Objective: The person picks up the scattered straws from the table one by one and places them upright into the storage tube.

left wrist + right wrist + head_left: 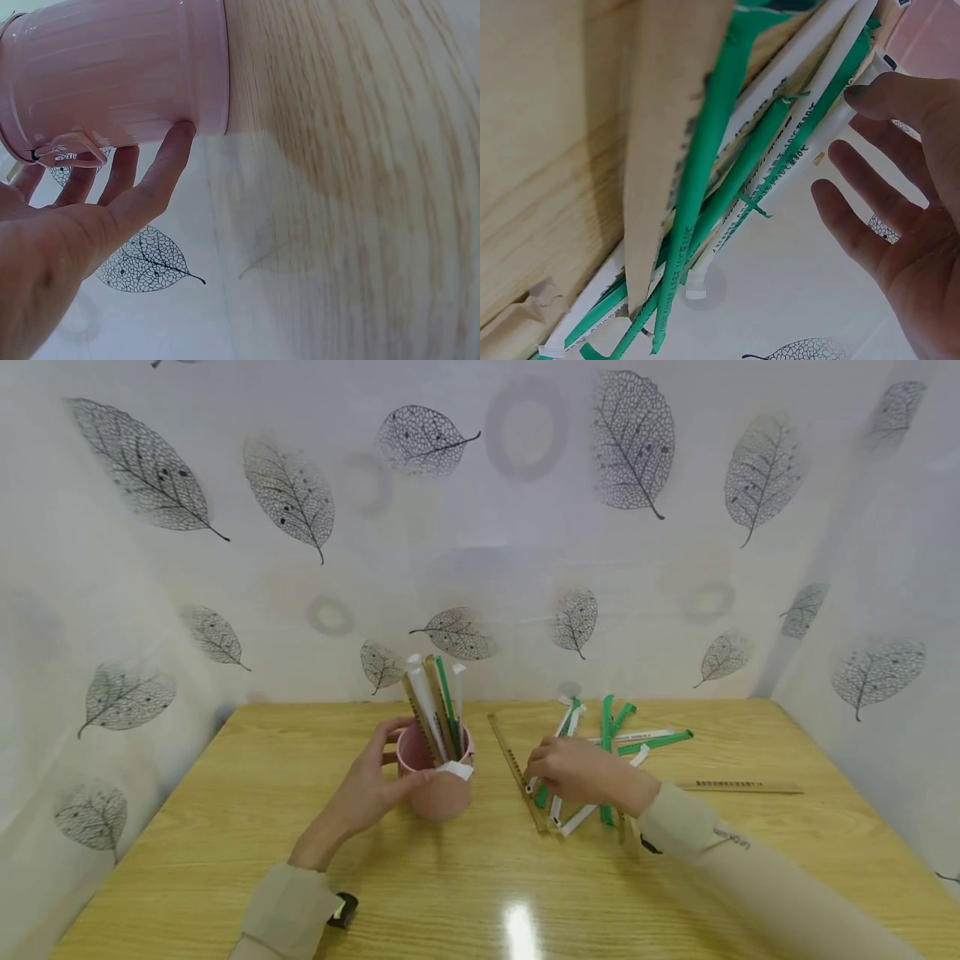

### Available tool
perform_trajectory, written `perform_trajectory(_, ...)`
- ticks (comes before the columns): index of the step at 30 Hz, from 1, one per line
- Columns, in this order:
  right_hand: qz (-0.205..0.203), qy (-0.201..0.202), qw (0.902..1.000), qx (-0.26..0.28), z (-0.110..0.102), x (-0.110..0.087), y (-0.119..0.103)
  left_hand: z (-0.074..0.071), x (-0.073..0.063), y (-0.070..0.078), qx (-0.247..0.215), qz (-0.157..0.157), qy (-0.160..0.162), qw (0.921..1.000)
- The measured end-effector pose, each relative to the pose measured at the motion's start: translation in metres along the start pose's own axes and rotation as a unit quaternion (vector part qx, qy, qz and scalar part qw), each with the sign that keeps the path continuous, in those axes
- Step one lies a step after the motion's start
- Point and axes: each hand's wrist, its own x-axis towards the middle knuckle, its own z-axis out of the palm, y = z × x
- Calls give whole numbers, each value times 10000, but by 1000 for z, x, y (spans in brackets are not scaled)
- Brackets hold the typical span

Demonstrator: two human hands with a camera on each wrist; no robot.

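A pink bucket-like cup (441, 793) stands upright on the wooden table, holding several paper-wrapped straws (429, 710) in brown, white and green. My left hand (369, 785) grips its left side, thumb across the front and fingers behind; the left wrist view shows a small handle on the cup (120, 67) beside these fingers. To the right, my right hand (581, 770) is over a loose pile of wrapped straws (607, 752). In the right wrist view, my right hand (907, 165) has its thumb and index finger at a white wrapped straw (836, 124), seemingly pinching it.
A brown wrapped straw (742, 787) lies apart on the right of the table (450, 893). Another brown straw (506, 752) slants between the cup and the pile. Behind the table hangs a pale cloth (480, 552) printed with leaves.
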Motion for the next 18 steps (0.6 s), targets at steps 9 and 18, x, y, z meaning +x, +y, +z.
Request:
perform_trajectory(9,-161,150,9990,-386,7,-2,1,1,-1,0,8,-90,22,10000)
perform_trajectory(18,-118,784,9955,526,-4,-7,-1,1,-1,0,8,-107,11,9999)
